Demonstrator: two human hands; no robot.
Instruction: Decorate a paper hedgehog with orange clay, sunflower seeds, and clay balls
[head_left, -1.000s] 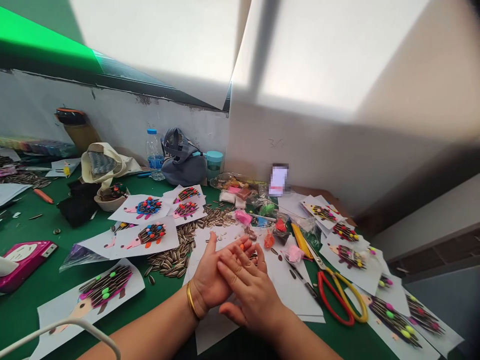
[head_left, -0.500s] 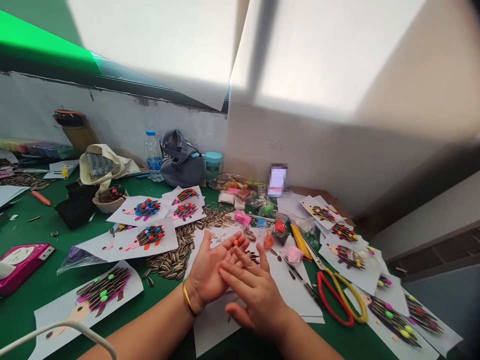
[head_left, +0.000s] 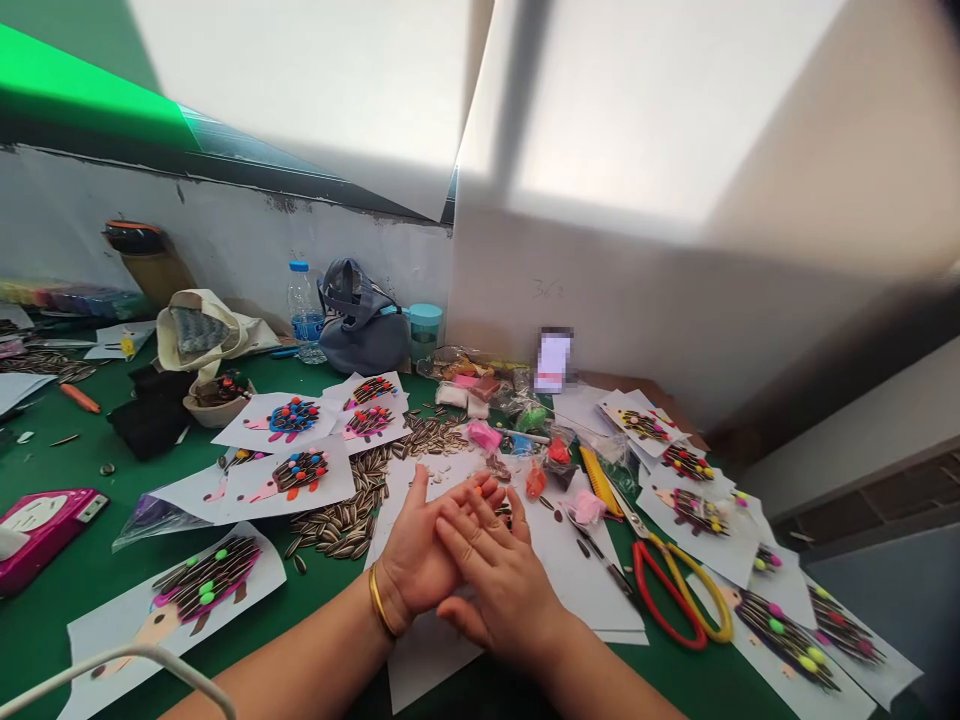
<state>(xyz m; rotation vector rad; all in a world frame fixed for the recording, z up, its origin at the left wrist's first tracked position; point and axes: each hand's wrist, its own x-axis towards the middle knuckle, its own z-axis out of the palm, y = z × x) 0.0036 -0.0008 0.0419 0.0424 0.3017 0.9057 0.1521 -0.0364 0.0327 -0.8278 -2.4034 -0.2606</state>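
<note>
My left hand (head_left: 424, 550) is palm up above white paper (head_left: 570, 570), its fingers stretched out. A small orange clay ball (head_left: 478, 491) rests on its fingers. My right hand (head_left: 495, 575) lies flat across the left palm, fingers extended; whatever is between the palms is hidden. Past the fingertips are lumps of coloured clay: orange (head_left: 535, 480), red (head_left: 559, 451) and light pink (head_left: 587, 505). A picture with sunflower seeds, partly covered by my hands, shows behind the fingers.
Striped sunflower seeds (head_left: 341, 515) are heaped on the green table left of the paper. Hedgehog pictures (head_left: 300, 475) made with seeds lie on both sides. Red-and-yellow scissors (head_left: 675, 590), a black pen (head_left: 615, 570) and a yellow cutter (head_left: 600, 482) lie right. A white cable (head_left: 127, 650) crosses the lower left.
My right hand has slid forward and to the left over the left palm. It now covers the orange bit that showed at its fingertips. The left hand has hardly moved.
</note>
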